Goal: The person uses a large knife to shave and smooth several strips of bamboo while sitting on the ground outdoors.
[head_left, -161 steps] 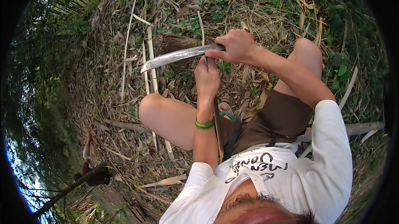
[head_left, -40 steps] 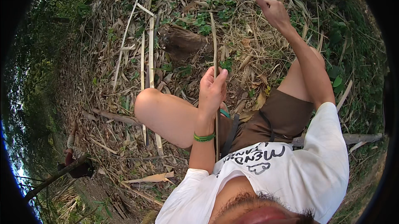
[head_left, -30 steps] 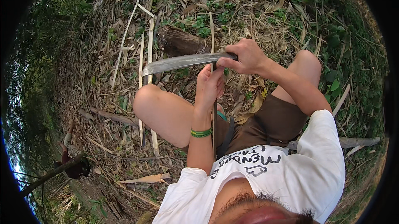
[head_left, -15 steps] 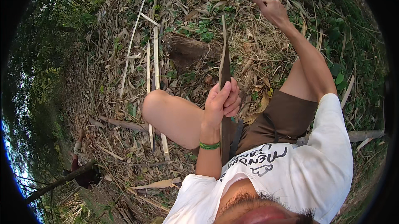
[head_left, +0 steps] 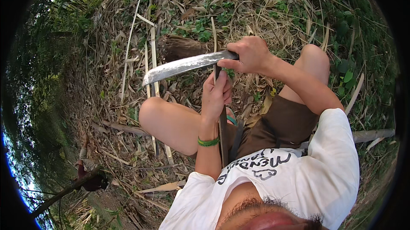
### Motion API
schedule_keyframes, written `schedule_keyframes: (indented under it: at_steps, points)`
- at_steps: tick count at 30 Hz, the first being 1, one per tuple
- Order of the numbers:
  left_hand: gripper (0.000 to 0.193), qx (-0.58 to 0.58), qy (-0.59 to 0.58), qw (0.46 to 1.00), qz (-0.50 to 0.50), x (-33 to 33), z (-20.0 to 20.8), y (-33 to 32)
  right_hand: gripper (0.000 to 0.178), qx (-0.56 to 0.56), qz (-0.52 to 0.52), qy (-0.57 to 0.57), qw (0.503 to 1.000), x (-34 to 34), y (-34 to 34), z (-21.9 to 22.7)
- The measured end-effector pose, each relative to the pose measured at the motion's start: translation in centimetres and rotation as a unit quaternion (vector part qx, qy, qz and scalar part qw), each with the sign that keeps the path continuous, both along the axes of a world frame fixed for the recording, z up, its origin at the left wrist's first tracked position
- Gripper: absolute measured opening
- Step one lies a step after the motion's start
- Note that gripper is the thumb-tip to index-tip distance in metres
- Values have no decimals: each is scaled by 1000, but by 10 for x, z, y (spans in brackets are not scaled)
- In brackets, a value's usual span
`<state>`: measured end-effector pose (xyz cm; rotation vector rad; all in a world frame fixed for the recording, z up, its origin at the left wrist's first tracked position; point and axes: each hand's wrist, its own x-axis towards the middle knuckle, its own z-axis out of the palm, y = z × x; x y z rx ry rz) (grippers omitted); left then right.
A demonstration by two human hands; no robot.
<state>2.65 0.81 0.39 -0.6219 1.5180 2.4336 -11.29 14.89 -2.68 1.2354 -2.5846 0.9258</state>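
Note:
My right hand is closed around the handle of a machete, whose long shiny blade points left. The blade lies across a narrow split strip of bamboo, close to the handle. Just below that crossing, my left hand grips the strip between thumb and fingers. One end of the strip runs back along my left forearm to my waist, and the other rises beyond the blade. Whether the edge has bitten into the strip cannot be made out.
A cut log piece lies beyond my left hand. Several pale split strips rest on leaf litter to the left. A pole extends from beside my left knee. Another person is at the far left, near a slanting branch.
My right hand has swung the machete from the far upper right down and inward, so its blade crosses the strip. My left hand has shifted slightly left, and the strip is turned edge-on.

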Motion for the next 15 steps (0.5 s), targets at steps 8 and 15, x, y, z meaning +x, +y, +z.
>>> schedule_keyframes:
  at_steps: [8, 15]
  points:
    - [28, 3, 32, 999, -15, 15, 4, -7, 82, 26, -152, -14, 988, -92, 22, -39]
    - [33, 148, 46, 987, 43, 24, 0, -26, 86, -53, -153, -96, 982, -82, 21, -3]
